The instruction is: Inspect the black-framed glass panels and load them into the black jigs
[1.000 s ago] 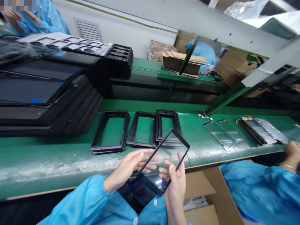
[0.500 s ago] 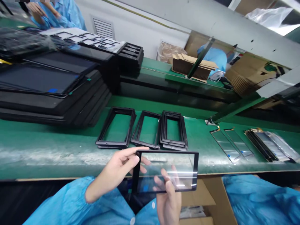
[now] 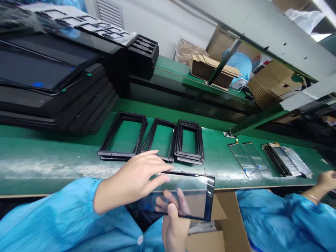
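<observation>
A black-framed clear panel (image 3: 194, 196) is held above the table's front edge, its see-through middle showing the fingers behind. My right hand (image 3: 175, 220) grips it from below, thumb on the front and fingers behind. My left hand (image 3: 133, 176) lies over the panel's upper left part, thumb and fingers apart, some fingertips at the top edge; whether it bears any of the panel I cannot make out. Behind the panel lie three stacks of black frames: a left one (image 3: 105, 149), a middle one (image 3: 172, 140) and a right one (image 3: 201, 145).
Big black trays with screens (image 3: 76, 94) stand at the left. Two clear panels (image 3: 240, 155) and a row of panels (image 3: 280, 161) lie on the green table (image 3: 217, 157) at the right. A co-worker's hand (image 3: 327, 180) is at the far right, beyond an open carton (image 3: 231, 210).
The panel has moved slightly left and tilted. My left hand has turned over its left part, palm down. The co-worker's hand has come into view, and the camera view has shifted.
</observation>
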`<act>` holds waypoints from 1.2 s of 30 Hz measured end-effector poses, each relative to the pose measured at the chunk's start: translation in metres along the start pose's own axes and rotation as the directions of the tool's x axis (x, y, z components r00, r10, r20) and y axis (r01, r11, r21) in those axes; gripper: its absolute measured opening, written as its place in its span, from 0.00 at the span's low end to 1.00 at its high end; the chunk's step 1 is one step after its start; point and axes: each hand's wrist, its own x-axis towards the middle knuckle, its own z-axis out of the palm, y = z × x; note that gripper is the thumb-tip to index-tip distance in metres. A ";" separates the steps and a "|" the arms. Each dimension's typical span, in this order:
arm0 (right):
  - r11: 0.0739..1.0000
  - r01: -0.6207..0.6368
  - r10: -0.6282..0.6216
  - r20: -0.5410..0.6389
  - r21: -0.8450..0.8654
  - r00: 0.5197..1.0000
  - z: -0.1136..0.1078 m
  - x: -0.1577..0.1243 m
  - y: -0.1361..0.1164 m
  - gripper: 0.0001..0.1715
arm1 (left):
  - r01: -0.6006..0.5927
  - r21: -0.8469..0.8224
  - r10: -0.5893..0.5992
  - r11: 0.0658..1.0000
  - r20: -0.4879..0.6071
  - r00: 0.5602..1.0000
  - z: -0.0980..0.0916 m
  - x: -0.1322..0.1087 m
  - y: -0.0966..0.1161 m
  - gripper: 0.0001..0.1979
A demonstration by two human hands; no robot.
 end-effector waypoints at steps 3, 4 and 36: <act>0.998 -0.022 0.021 0.006 0.062 1.000 0.000 0.000 0.003 0.23 | -0.035 -0.045 0.037 0.998 0.034 0.999 0.000 0.007 0.000 0.12; 0.996 -0.031 0.031 0.000 0.079 1.000 0.000 0.000 0.003 0.22 | -0.038 -0.056 0.039 0.998 0.028 0.999 0.000 0.007 0.000 0.11; 0.957 0.135 -0.097 -0.156 0.257 0.983 0.026 0.086 -0.094 0.19 | 0.094 -0.932 -0.277 0.350 -0.007 0.961 0.015 -0.043 -0.004 0.31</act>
